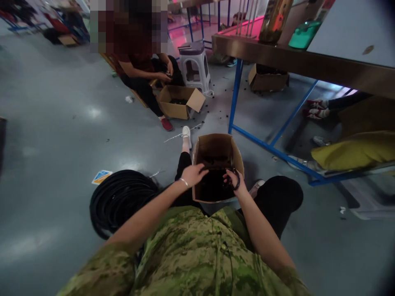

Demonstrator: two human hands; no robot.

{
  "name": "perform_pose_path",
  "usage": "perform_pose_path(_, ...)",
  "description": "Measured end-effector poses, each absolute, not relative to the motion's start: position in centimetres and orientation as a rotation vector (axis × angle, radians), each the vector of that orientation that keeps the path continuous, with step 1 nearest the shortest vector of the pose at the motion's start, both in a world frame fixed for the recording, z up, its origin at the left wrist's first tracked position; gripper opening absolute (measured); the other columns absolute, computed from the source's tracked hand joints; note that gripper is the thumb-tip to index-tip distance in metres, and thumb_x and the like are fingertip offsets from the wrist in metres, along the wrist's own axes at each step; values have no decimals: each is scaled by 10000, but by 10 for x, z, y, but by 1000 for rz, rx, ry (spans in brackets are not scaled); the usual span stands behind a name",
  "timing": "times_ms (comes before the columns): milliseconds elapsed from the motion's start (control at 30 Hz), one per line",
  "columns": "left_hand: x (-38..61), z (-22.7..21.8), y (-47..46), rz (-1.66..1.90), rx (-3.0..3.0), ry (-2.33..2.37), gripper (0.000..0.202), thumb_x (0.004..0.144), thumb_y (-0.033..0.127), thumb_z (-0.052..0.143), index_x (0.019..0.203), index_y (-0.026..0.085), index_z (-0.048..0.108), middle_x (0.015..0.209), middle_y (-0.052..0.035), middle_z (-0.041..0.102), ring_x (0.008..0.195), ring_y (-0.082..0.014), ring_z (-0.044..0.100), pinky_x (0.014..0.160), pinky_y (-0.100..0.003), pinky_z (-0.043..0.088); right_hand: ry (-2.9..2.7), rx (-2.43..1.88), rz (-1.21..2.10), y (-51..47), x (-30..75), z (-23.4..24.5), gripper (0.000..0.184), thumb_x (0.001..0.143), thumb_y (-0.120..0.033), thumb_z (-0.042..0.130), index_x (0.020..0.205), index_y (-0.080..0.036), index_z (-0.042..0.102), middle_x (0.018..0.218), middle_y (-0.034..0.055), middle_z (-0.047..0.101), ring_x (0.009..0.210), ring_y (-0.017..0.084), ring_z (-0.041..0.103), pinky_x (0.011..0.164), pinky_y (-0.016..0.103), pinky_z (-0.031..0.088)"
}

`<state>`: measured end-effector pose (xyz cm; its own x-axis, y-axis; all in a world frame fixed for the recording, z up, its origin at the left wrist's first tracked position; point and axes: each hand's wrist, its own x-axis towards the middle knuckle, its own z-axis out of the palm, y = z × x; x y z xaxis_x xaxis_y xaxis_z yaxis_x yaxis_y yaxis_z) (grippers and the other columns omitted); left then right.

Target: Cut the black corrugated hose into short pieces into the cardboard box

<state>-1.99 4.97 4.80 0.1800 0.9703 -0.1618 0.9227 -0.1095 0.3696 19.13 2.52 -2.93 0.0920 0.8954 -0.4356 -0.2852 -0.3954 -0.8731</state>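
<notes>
So the person is sitting on the floor with an open cardboard box (216, 144) standing between their legs, just left of the worktop's (277, 55) blue leg. Both hands are hanging over the box's near rim. The left hand (193, 174), the one with the thin bracelet, is dipping in with its fingers curled over a pile of dark parts (212, 187); can't tell if it's actually gripping anything. The right hand (232, 181) is curling its fingers around a small black ring (237, 180), right at the rim. A coil of black cable (119, 199) is lying on the floor just beside the left arm. Farther off, a co-worker (140, 70) is sitting over a second box (180, 105) next to a white stool (196, 65).
</notes>
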Motion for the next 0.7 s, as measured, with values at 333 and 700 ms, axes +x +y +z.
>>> perform_pose_path(333, 5, -10, 3, -258, 2202, 1720, 313, 980, 407, 364, 1057, 184, 569, 996, -110, 685, 869, -225, 675, 709, -292, 463, -595, -1248, 1442, 22, 205, -29, 471, 587, -284, 637, 1048, -190, 615, 600, -61, 604, 506, 128, 598, 413, 197, 333)
perform_pose_path(700, 22, 1, 4, 82, 2095, 1555, 279, 901, 315, 513, 1152, 206, 567, 1043, -78, 691, 937, -223, 667, 808, -314, 490, -946, -1291, 1574, 7, 185, -25, 424, 587, -290, 696, 998, -199, 648, 567, -59, 571, 514, 128, 570, 493, 227, 391)
